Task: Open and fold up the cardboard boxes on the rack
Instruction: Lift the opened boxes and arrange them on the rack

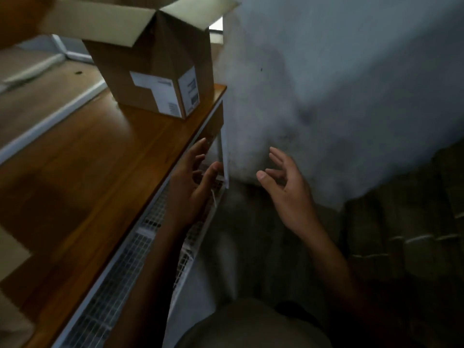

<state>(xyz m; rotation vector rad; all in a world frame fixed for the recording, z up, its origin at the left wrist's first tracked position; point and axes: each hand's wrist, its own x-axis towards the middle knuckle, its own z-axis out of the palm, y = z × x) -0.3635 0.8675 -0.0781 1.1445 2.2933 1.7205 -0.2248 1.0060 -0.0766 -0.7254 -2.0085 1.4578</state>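
Observation:
A brown cardboard box (153, 69) with white labels stands upright on the wooden shelf (82, 172) of the rack, near its far right corner. Its top flaps are spread open. My left hand (193, 182) hovers below the shelf's edge, beside the rack's white corner post (224, 159), with fingers apart and nothing in them. My right hand (286, 187) floats to the right of the post, in front of the wall, also with spread fingers and nothing held. Both hands are well below the box and apart from it.
A white wire-mesh lower shelf (120, 270) runs under the wooden one. A stained grey wall (339, 84) rises close on the right. More cardboard (10, 252) shows at the left edge. Dark tiled floor (401, 234) lies at the lower right. The picture is blurred.

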